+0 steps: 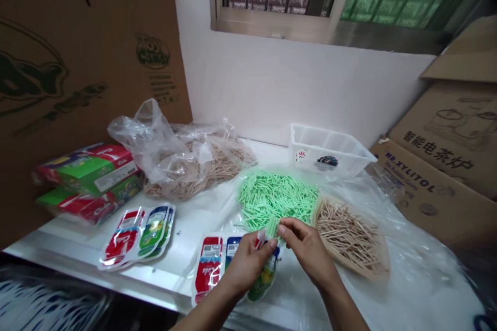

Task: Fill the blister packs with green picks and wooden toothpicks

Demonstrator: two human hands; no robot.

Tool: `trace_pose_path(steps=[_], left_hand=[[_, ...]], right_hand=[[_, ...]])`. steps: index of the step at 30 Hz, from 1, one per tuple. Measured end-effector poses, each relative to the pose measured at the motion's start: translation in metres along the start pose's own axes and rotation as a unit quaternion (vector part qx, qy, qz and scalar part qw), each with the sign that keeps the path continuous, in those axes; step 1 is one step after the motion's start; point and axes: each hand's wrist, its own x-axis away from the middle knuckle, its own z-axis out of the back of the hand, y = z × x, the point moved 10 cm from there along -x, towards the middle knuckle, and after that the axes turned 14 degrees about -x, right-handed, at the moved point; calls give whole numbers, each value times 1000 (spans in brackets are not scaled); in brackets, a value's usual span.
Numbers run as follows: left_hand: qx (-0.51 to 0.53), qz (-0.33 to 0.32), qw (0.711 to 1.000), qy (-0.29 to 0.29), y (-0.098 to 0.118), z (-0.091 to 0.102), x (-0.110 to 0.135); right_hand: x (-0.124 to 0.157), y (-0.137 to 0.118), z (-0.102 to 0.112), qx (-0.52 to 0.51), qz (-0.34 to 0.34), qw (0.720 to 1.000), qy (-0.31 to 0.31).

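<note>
My left hand (245,264) is closed round a small printed pouch (266,269) held upright near the table's front edge. My right hand (306,248) pinches a small bunch of green sticks (273,227) at the pouch's mouth. Just behind both hands lies a heap of green sticks (275,196) on clear plastic film. A shallow tray of plain wooden sticks (349,238) sits right of my right hand. Two flat pouches, one red (208,266), lie under my left wrist.
A clear bag of wooden sticks (186,160) lies at the back left, with red and green boxes (91,178) beside it. More printed pouches (137,232) lie at front left. A clear plastic basket (330,150) stands by the wall. Cardboard boxes (438,165) flank both sides.
</note>
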Motion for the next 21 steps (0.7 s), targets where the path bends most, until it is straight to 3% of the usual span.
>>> trace_pose_path(steps=[8,15,21], left_hand=[[15,10,1000,-9,-3,-1,2],[-2,-29,1000,-7,10,3,3],[-2,-38,999,-4,14,3,5]], right_hand=[[-2,1,-2,45,2,999,-10],[8,4,-5,-60,-13,996,-59],[11,8,-3,-72,-22,996,-47]])
